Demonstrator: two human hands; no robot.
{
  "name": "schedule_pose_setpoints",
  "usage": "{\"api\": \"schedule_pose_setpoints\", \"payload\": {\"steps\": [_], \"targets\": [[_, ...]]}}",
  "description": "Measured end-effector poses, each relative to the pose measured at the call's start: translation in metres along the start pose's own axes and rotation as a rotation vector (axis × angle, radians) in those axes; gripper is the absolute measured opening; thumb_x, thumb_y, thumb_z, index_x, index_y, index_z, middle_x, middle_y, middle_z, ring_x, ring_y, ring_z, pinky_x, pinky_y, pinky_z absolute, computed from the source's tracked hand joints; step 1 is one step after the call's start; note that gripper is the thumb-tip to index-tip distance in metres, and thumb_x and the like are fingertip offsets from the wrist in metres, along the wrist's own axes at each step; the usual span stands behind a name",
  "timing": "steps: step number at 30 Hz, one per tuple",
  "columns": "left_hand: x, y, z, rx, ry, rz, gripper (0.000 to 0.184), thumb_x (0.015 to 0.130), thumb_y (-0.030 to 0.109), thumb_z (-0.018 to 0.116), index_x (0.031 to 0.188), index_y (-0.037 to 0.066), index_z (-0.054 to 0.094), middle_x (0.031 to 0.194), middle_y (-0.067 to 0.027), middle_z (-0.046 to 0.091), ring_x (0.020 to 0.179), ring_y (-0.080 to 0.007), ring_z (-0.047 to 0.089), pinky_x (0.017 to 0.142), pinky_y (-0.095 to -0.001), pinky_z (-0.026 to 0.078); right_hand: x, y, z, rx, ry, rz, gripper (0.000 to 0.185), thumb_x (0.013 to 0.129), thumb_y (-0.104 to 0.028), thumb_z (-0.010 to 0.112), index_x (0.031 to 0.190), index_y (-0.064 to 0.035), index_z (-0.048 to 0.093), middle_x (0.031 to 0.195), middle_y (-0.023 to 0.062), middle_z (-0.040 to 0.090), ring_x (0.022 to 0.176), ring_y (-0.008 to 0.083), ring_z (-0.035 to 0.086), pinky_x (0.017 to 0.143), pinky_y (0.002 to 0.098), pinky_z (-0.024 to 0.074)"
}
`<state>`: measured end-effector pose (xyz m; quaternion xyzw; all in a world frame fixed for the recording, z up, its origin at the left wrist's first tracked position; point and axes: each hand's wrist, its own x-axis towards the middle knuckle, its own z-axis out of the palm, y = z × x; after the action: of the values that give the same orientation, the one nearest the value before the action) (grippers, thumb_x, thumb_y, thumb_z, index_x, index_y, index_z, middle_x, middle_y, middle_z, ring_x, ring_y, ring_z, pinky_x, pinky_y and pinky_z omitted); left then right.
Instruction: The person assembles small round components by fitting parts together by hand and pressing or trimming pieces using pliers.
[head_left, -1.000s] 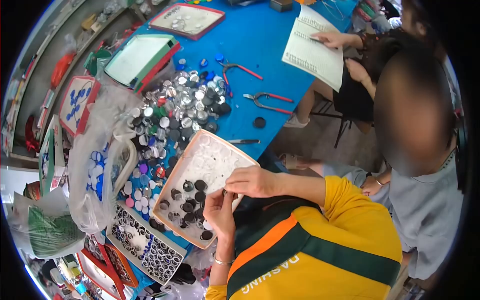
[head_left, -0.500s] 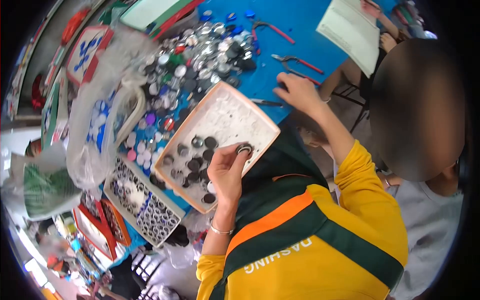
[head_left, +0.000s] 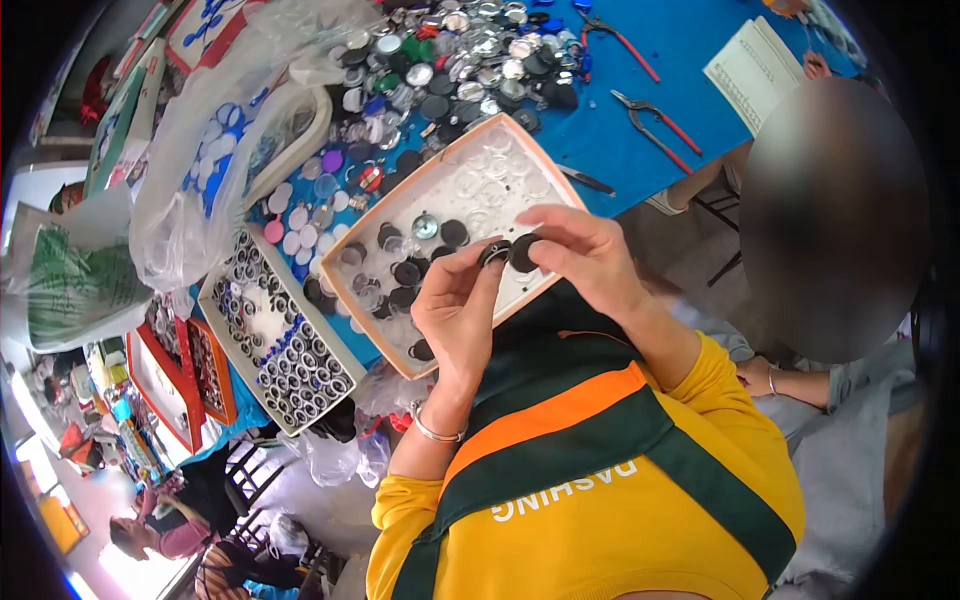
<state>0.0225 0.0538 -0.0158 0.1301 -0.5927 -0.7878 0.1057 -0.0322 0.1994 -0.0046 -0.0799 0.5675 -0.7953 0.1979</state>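
Above a shallow white box with an orange rim [head_left: 425,201], my two hands are close together. My left hand [head_left: 452,312], with a bracelet at the wrist, pinches a small black round piece [head_left: 494,253] that has a shiny rim. Between thumb and fingers of my right hand [head_left: 592,262] is a flat black disc [head_left: 524,253], right beside that piece; whether the two touch I cannot tell. In the box lie several black discs, clear round pieces and a shiny pale-green round piece [head_left: 425,226].
A long box of small rings [head_left: 305,370] stands to the left. Loose round caps [head_left: 470,60] are heaped behind on the blue table [head_left: 700,60]. Red-handled pliers [head_left: 655,130] and a dark pointed tool [head_left: 585,179] lie at right. Another person sits on the right beside an open notebook [head_left: 755,75].
My right hand has come from the table edge near the pliers to beside my left hand, and now holds a black disc. The view has shifted.
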Motion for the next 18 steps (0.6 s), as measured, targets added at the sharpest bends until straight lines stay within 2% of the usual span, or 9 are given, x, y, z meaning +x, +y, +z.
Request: {"api": "schedule_pose_setpoints", "payload": {"steps": [1, 2, 5, 9, 12, 15, 18], "targets": [[-0.001, 0.001, -0.003, 0.006, 0.023, 0.014, 0.016, 0.082, -0.009, 0.058, 0.097, -0.004, 0.058, 0.102, -0.0126, 0.064, 0.093, -0.0130, 0.060, 0.081, -0.0234, 0.047, 0.001, 0.007, 0.008, -0.027, -0.017, -0.091, 0.022, 0.085, -0.001, 0.058, 0.107, 0.0022, 0.060, 0.090, 0.0060, 0.064, 0.073, 0.0078, 0.059, 0.065, 0.0208, 0.0500], [-0.002, 0.003, -0.005, 0.012, 0.047, 0.029, 0.017, 0.082, -0.009, 0.058, 0.097, -0.004, 0.058, 0.102, -0.0128, 0.063, 0.093, -0.0133, 0.060, 0.081, -0.0234, 0.048, 0.001, 0.005, 0.013, -0.040, -0.035, -0.046, 0.022, 0.085, -0.002, 0.059, 0.106, 0.0014, 0.060, 0.093, 0.0069, 0.063, 0.079, 0.0093, 0.060, 0.070, 0.0212, 0.0509], [-0.003, 0.006, -0.011, -0.003, 0.088, 0.060, 0.017, 0.082, -0.009, 0.057, 0.099, -0.005, 0.058, 0.104, -0.0138, 0.063, 0.093, -0.0139, 0.060, 0.081, -0.0236, 0.048, 0.002, 0.015, 0.022, -0.059, -0.049, -0.138, 0.021, 0.084, -0.003, 0.060, 0.105, 0.0013, 0.061, 0.094, 0.0071, 0.062, 0.081, 0.0096, 0.060, 0.072, 0.0210, 0.0505], [-0.002, 0.006, -0.015, -0.021, 0.089, 0.062, 0.019, 0.082, -0.009, 0.057, 0.100, -0.005, 0.058, 0.105, -0.0142, 0.063, 0.093, -0.0142, 0.060, 0.081, -0.0242, 0.048, 0.005, 0.024, 0.031, -0.152, -0.010, -0.228, 0.020, 0.084, -0.003, 0.060, 0.103, 0.0030, 0.059, 0.094, 0.0060, 0.058, 0.077, 0.0081, 0.058, 0.064, 0.0192, 0.0495], [-0.002, 0.005, -0.016, -0.024, 0.087, 0.057, 0.019, 0.082, -0.010, 0.057, 0.100, -0.005, 0.058, 0.105, -0.0144, 0.063, 0.093, -0.0146, 0.060, 0.082, -0.0248, 0.048, 0.003, 0.015, 0.030, -0.085, -0.031, -0.049, 0.020, 0.084, -0.003, 0.061, 0.102, 0.0028, 0.058, 0.091, 0.0047, 0.058, 0.076, 0.0064, 0.058, 0.064, 0.0187, 0.0487], [-0.001, 0.004, -0.017, -0.037, 0.090, 0.065, 0.019, 0.082, -0.010, 0.057, 0.101, -0.006, 0.058, 0.105, -0.0144, 0.063, 0.093, -0.0149, 0.060, 0.083, -0.0256, 0.048, 0.003, 0.018, 0.034, -0.077, -0.005, -0.107, 0.019, 0.084, -0.004, 0.062, 0.101, 0.0015, 0.058, 0.088, 0.0031, 0.060, 0.072, 0.0043, 0.056, 0.063, 0.0185, 0.0469], [-0.002, 0.004, -0.019, -0.045, 0.095, 0.059, 0.019, 0.082, -0.009, 0.057, 0.100, -0.006, 0.059, 0.106, -0.0143, 0.062, 0.093, -0.0151, 0.060, 0.084, -0.0262, 0.048, 0.001, 0.018, 0.039, -0.009, 0.014, -0.048, 0.017, 0.084, -0.004, 0.062, 0.100, 0.0008, 0.058, 0.086, 0.0025, 0.059, 0.068, 0.0041, 0.054, 0.059, 0.0174, 0.0447]]}}
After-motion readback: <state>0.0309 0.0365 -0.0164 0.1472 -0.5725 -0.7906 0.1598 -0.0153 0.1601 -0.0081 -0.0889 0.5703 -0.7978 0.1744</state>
